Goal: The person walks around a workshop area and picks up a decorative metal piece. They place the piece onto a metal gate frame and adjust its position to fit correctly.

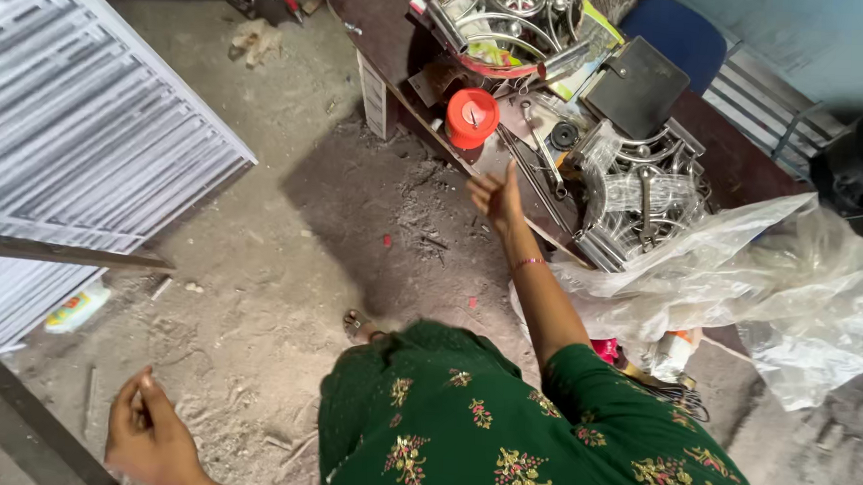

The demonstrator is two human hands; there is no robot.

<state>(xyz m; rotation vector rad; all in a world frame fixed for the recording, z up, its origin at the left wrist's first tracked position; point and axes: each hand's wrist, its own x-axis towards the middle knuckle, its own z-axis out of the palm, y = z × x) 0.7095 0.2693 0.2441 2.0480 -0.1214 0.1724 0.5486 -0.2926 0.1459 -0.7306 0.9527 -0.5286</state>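
A dusty concrete floor filled most of the view, with a ribbed metal grille leaning at ten o'clock and a dark worktop crowded with metal parts running from twelve to three o'clock. Crumpled clear plastic sheeting spilled off its edge at four o'clock. The right hand was stretched out open, fingers spread and holding nothing, just short of the worktop's edge; the nearest things were a long metal tool and, at its eleven o'clock, a red round lid. A clean pick would likely have called for reaching over the edge and closing on one piece without dragging neighbours off. The left hand, at seven o'clock, was loosely curled; whether it held anything I could not tell.
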